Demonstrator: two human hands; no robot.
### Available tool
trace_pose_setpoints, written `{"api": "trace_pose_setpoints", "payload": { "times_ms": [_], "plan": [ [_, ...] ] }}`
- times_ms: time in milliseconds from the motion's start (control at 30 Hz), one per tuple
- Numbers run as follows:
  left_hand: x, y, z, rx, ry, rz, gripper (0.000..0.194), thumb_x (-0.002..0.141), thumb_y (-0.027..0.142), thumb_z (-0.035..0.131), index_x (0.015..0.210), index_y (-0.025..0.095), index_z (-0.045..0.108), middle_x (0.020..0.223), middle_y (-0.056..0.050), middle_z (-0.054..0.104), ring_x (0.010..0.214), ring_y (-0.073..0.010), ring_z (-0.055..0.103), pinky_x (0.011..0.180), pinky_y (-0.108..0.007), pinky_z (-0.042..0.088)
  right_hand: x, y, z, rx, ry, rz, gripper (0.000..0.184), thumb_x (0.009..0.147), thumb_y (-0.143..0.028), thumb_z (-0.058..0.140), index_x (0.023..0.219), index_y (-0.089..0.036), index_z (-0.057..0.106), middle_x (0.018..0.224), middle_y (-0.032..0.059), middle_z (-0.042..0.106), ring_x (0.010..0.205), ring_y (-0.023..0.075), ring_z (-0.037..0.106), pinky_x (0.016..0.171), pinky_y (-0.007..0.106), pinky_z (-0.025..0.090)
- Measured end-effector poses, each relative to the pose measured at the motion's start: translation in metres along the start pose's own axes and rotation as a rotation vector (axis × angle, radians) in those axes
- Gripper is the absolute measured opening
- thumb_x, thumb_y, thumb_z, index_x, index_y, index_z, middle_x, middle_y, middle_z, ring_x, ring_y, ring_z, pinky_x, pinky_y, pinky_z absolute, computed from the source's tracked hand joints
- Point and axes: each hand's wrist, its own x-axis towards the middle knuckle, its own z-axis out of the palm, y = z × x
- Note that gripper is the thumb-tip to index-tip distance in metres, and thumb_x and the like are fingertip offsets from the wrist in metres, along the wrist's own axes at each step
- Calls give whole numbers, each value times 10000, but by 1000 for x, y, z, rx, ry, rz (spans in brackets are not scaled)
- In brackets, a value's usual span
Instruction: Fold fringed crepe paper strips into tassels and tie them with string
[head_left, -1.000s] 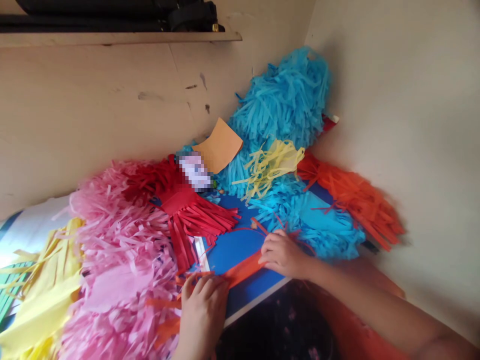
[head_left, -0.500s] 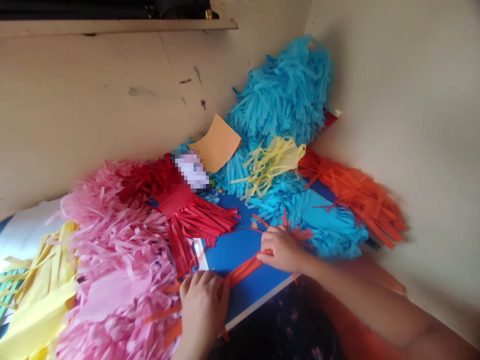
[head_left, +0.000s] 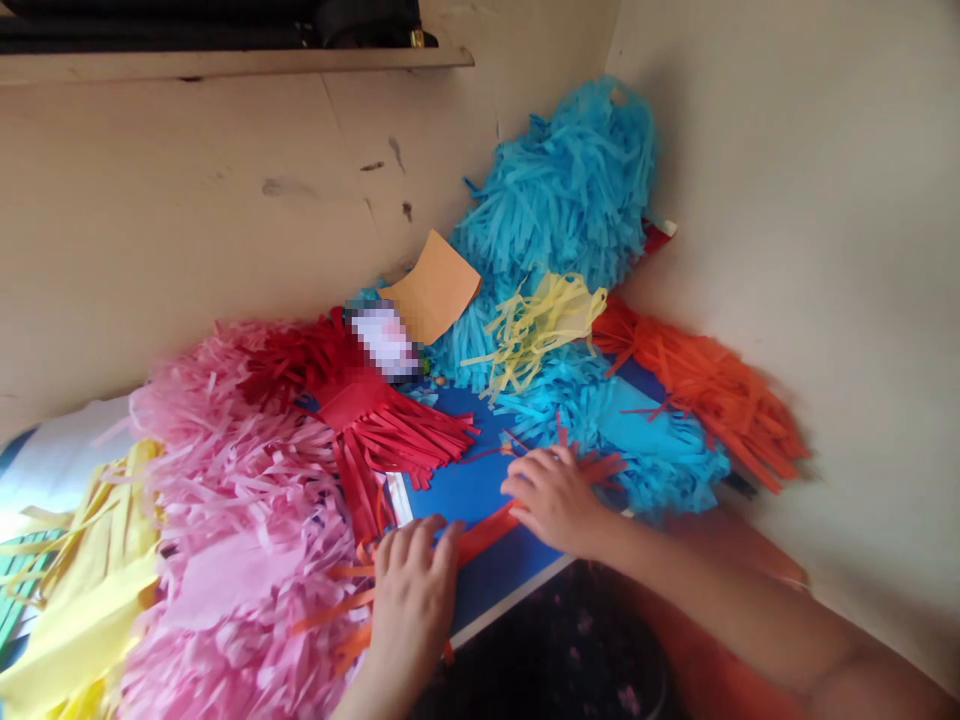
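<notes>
Two beige walls [head_left: 187, 200] meet in a corner behind a blue counter [head_left: 435, 490] heaped with fringed paper, a shelf [head_left: 225, 66] of black goods [head_left: 360, 22] jutting in at upper left. Near the counter's front edge, a person's bare hands rest on an orange strip [head_left: 487, 532], which runs at a slant between them across the blue surface — its narrow tails fanning out past each hand. The left hand [head_left: 414, 585] covers the strip's left part, back up and fingers bent; the tails beyond it lie over pink fringe [head_left: 247, 480]. The right hand [head_left: 553, 500] sits farther forward, fingers curled over the other part, with tails showing against low blue fringe [head_left: 652, 440]. Whether either grip is closed around the paper or merely pressing it cannot be told — the undersides of both hands are hidden. Red fringe [head_left: 409, 430] spreads beyond the left hand, and yellow fringe [head_left: 67, 640] lies at far left. A tall blue pile [head_left: 562, 200] fills the corner, a pale yellow tuft [head_left: 551, 310] before it and an orange bundle [head_left: 712, 390] at right. A light orange sheet [head_left: 439, 285] stands beside a pixelated item [head_left: 386, 340].
</notes>
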Motion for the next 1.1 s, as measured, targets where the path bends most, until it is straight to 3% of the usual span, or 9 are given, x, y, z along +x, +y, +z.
{"api": "trace_pose_setpoints", "payload": {
  "times_ms": [67,133,267,433,667,733,833,933,1100],
  "plan": [
    [-2,2,0,-36,-42,148,294,914,82,527,1121,234,671,1061,-36,738,995,-239,613,963,-435,349,-2,0,-2,-84,-17,-191,84,941,-172,593,911,-214,660,927,27,703,969,221,531,917,418,282],
    [-4,2,0,-73,-82,205,308,893,42,535,1098,227,671,1025,-7,748,933,-207,626,978,-425,339,-5,3,-7,-96,-43,-234,155,945,-138,556,849,-211,653,846,14,701,942,215,526,916,428,277],
    [-2,6,-4,-63,-85,171,233,868,83,581,1036,201,692,1018,-24,750,923,-232,632,965,-452,351,-6,2,-18,-49,-51,-261,106,882,-208,605,968,-206,668,1076,50,712,1075,252,509,984,485,249],
    [10,18,-9,-7,-65,102,137,901,242,599,927,163,707,894,-71,727,865,-251,649,992,-494,364,6,-8,-7,-174,-71,-486,240,957,-135,468,790,-159,640,783,41,680,806,202,533,932,454,286],
    [10,14,-2,74,4,100,231,884,70,528,769,182,695,732,-20,689,717,-219,643,973,-500,374,17,-13,0,30,-113,-268,112,867,-271,629,798,-193,669,837,13,720,844,198,550,882,432,284],
    [6,12,1,48,27,98,245,886,47,522,811,188,708,751,-9,706,715,-210,647,999,-508,358,13,-20,1,-33,-68,-312,123,891,-300,618,879,-186,663,891,33,710,891,221,537,867,434,285],
    [-6,8,2,16,16,73,291,889,24,498,921,207,723,856,-19,744,827,-232,671,1028,-526,325,3,-21,6,-128,33,-390,196,963,-166,501,817,-177,632,792,21,669,821,199,511,822,406,285],
    [-20,0,2,-40,29,40,326,896,30,479,957,231,728,924,-24,763,926,-257,669,1020,-518,318,-8,-5,10,-90,80,-335,267,998,-142,465,810,-184,650,775,10,676,810,179,509,824,391,280],
    [-30,-17,5,-196,48,-30,231,948,206,534,933,305,742,899,15,778,908,-230,666,997,-471,317,-14,24,9,173,16,-80,126,920,-274,687,812,-243,744,817,-12,713,822,161,561,819,359,286]
  ]
}}
